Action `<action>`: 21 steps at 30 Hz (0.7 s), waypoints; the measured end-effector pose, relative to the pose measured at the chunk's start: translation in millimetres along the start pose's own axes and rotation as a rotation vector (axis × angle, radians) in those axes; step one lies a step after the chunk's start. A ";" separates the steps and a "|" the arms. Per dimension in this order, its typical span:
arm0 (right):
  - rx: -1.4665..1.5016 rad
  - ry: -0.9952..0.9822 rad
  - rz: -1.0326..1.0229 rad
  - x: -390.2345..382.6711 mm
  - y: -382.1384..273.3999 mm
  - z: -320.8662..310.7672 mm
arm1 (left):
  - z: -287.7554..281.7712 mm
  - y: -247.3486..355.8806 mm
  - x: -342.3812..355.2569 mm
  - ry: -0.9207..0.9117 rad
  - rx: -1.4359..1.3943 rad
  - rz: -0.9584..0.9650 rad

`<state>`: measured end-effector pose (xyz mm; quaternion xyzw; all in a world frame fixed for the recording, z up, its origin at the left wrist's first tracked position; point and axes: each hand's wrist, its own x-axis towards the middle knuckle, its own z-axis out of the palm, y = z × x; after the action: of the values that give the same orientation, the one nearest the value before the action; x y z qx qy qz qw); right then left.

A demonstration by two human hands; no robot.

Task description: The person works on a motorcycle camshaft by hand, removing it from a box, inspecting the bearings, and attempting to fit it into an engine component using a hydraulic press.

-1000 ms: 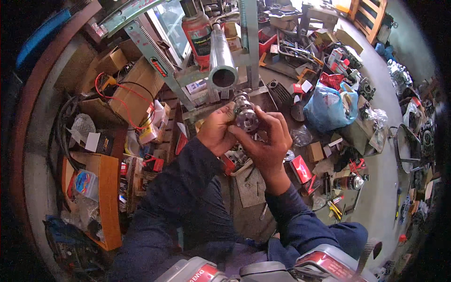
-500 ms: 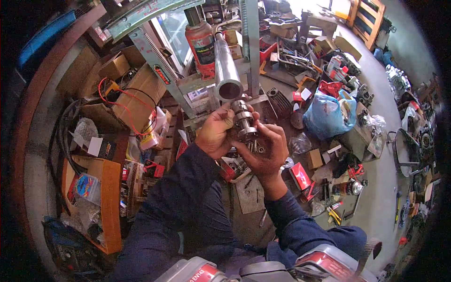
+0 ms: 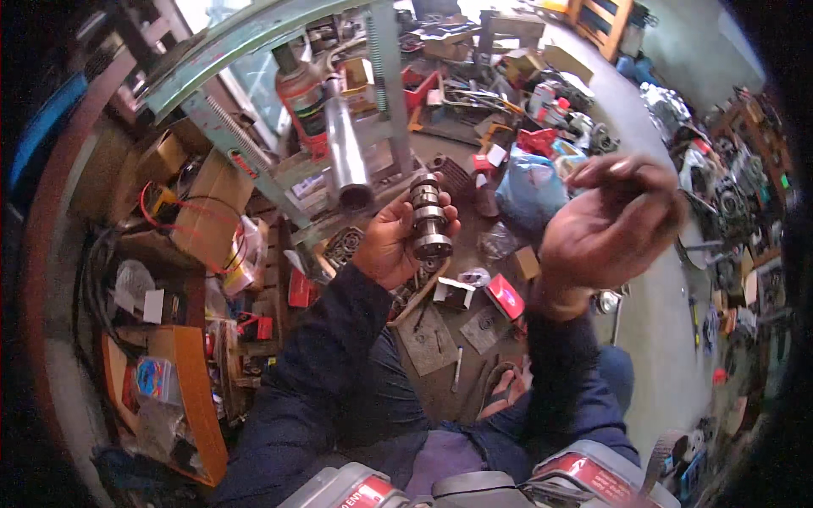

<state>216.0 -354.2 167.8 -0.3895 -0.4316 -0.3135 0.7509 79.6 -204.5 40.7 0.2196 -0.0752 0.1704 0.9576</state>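
A shiny steel camshaft is upright in my left hand, whose fingers wrap round its middle, in the centre of the view. It sits just right of the open end of a steel tube on a green press frame. My right hand is raised at the right, away from the camshaft, in front of a blue plastic bag. Its fingers are bent and smeared by motion, so I cannot tell whether anything is in them.
A red bottle jack stands in the frame. Cardboard boxes and an orange bin crowd the left. A red box, metal plates, tools and my bare foot are below. Parts pile along the right wall.
My right hand has let go of the camshaft and swung up to the right. My left hand still holds it, now more upright. The surroundings have shifted leftward in the view.
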 end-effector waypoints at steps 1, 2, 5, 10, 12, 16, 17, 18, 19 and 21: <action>0.020 0.038 -0.069 22.6 -4.4 1.5 | 1.1 -5.9 7.0 -0.051 -0.095 -0.040; 0.038 0.028 -0.097 43.6 -9.3 -2.2 | 5.4 -10.4 14.7 -0.065 -0.126 -0.069; -0.084 -0.097 -0.178 73.3 -20.5 -32.7 | 23.9 -28.0 49.0 -0.137 -0.153 -0.130; -0.115 -0.145 0.022 -1.1 -13.2 -69.6 | 79.4 -44.2 106.3 -0.367 -0.210 -0.166; -0.144 -0.235 0.060 -33.9 -9.9 -83.3 | 93.0 -54.8 121.1 -0.412 -0.130 -0.147; -0.340 -0.279 0.140 -44.3 -18.0 -64.5 | 97.5 -44.1 109.4 -0.374 0.167 -0.026; -0.473 -0.356 0.084 -39.4 -19.2 -65.8 | 96.6 -42.2 106.5 -0.357 0.254 0.025; -0.605 -0.435 0.027 -38.1 -20.5 -66.2 | 98.7 -40.9 104.2 -0.289 0.265 0.021; -0.607 -0.435 0.021 -38.5 -20.6 -65.8 | 102.4 -39.0 102.9 -0.295 0.264 0.023; -0.580 -0.460 0.029 -43.9 -15.6 -66.4 | 108.2 -35.2 100.2 -0.274 0.216 0.064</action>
<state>211.3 -413.0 112.0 -0.6526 -0.4766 -0.3163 0.4969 178.0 -253.2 145.3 0.3399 -0.1931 0.1762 0.9034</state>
